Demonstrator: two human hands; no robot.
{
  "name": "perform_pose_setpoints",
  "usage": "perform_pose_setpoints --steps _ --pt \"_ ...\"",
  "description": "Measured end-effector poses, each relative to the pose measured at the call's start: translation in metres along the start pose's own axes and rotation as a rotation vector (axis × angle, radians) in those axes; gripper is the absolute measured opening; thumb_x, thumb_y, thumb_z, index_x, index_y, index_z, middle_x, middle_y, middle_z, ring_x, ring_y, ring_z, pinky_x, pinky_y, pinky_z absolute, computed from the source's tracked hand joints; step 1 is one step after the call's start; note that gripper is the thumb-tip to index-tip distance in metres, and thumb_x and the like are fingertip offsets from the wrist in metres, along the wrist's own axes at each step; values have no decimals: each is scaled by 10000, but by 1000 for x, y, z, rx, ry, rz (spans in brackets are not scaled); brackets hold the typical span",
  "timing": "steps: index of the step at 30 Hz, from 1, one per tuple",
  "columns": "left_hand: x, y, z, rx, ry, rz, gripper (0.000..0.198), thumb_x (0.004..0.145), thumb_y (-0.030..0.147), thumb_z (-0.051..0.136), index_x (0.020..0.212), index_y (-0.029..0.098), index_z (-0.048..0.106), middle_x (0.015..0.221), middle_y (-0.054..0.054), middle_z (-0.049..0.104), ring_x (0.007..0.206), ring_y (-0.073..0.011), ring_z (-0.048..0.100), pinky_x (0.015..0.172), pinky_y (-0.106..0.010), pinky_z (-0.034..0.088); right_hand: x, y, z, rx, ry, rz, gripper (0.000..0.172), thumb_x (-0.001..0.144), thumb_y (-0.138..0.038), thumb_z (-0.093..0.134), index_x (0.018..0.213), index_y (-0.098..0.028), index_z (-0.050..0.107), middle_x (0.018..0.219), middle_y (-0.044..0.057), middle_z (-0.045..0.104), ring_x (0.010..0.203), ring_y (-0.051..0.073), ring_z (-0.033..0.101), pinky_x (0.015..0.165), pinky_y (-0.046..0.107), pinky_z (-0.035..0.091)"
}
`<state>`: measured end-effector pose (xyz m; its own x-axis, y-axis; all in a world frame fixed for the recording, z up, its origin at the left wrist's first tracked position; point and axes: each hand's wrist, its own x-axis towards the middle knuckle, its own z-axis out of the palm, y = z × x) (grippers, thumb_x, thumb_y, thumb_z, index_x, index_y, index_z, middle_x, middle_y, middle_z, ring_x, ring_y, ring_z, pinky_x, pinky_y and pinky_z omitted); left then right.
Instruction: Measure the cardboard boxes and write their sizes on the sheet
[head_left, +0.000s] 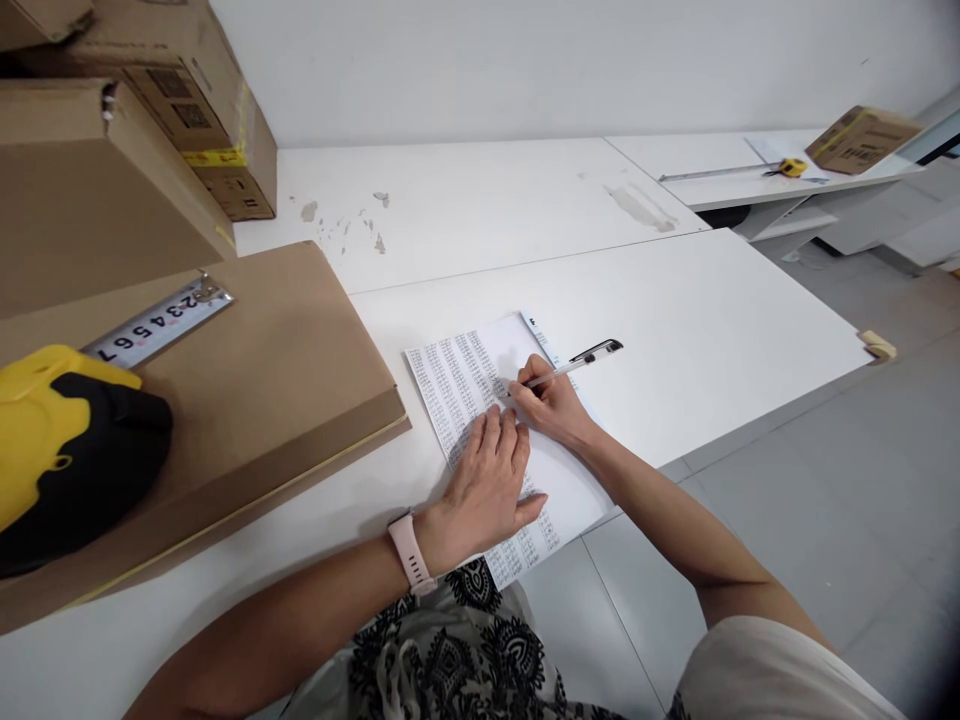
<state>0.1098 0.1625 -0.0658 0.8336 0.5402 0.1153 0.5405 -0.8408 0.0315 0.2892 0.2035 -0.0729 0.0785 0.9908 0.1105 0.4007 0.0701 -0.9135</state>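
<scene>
A sheet of paper covered partly with columns of small handwriting lies on the white table, its near corner over the front edge. My right hand grips a pen with a clear barrel and black clip, its tip at the paper by the written columns. Flat on the sheet rests my left hand, fingers stretched out and thumb apart, holding nothing. A pink watch band circles the left wrist. Under the sheet's far right side a blue-printed edge shows.
At the left, a yellow and black tape measure sits on a flat cardboard box, its blade partly out. More cardboard boxes stand behind. Another tape measure and a small box are on the far right table.
</scene>
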Motion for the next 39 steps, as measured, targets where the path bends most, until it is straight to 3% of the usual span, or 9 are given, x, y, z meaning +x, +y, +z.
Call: perform_pose_setpoints --steps 39 --pt "1 0 -3 -6 -16 -4 821 962 631 482 1447 -31 486 1546 -308 466 1452 -445 426 1212 -532 299 1 2 -1 -36 33 -24 220 882 -292 611 748 -246 442 594 -57 410 560 129 358 535 287 287"
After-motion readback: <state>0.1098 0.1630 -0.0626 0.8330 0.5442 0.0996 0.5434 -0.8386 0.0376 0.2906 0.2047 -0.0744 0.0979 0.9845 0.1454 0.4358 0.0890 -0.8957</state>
